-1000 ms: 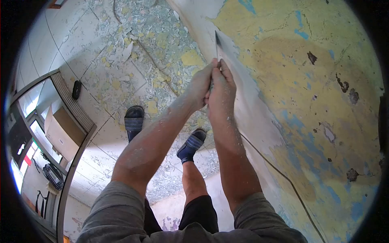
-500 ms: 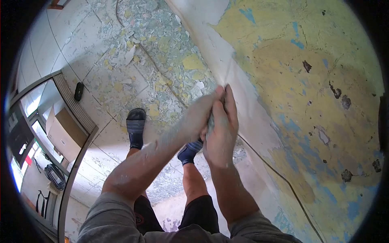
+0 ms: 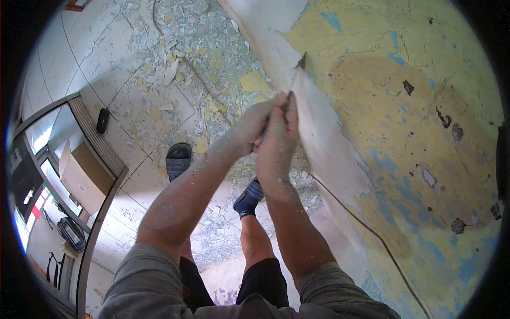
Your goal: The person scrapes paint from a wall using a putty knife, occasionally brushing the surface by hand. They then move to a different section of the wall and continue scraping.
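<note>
A scraper (image 3: 295, 77) points away from me, its thin shank and dark blade end showing beyond my fingers, close to the peeled edge of the wall paint. My left hand (image 3: 257, 125) is wrapped round its handle. Pressed against it from the other side, my right hand (image 3: 278, 135) also closes on the handle. The handle itself is mostly hidden by the fingers. Pale dust coats both hands and forearms. Beside the blade, the wall (image 3: 382, 101) has yellow paint with blue patches and a bare white strip along its lower edge.
Paint flakes (image 3: 212, 58) litter the tiled floor. A cable (image 3: 366, 228) runs along the wall's lower part. At left stands a framed mirror-like panel (image 3: 87, 255) with a black object (image 3: 103, 120) by it. My slippered feet (image 3: 248, 199) are below.
Both hands have moved forward and slightly left with the scraper. Its shank and blade end now show clearly beyond the fingers. My left-side foot has shifted a little.
</note>
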`<state>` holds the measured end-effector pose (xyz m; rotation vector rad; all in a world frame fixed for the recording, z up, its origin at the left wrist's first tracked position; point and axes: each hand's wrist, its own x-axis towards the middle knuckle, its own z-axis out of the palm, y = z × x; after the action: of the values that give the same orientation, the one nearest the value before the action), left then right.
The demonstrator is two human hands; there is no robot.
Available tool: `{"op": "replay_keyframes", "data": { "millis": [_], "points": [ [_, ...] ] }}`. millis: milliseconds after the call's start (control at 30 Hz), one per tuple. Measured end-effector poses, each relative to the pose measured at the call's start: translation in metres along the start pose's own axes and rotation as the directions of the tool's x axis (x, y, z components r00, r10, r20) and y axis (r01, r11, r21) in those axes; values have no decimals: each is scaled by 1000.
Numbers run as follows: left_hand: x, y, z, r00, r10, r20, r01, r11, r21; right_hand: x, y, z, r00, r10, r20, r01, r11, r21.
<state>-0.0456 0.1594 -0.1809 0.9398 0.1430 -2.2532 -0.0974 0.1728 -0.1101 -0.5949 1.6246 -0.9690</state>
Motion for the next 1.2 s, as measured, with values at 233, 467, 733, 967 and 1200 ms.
{"op": "replay_keyframes", "data": {
  "millis": [233, 467, 733, 967, 1200],
  "points": [
    [-51, -1, 46, 996, 38, -82, -43, 997, -57, -30, -24, -21, 999, 38, 6, -36, 985, -169],
    [-9, -8, -1, 989, 85, 125, -77, 995, -66, 2, -26, -7, 994, 73, 77, -59, 982, -181],
    [81, 45, -38, 984, 178, -30, -180, 980, -87, 112, 7, 24, 972, 172, 161, -161, 984, -77],
    [36, 20, -18, 987, 154, -45, -150, 985, 89, 44, -3, 18, 999, -7, 40, 7, 1000, 19],
    [80, 60, -57, 973, 171, -153, -183, 981, -67, 133, 21, 46, 919, 299, 258, -294, 954, -60]
  ]
}}
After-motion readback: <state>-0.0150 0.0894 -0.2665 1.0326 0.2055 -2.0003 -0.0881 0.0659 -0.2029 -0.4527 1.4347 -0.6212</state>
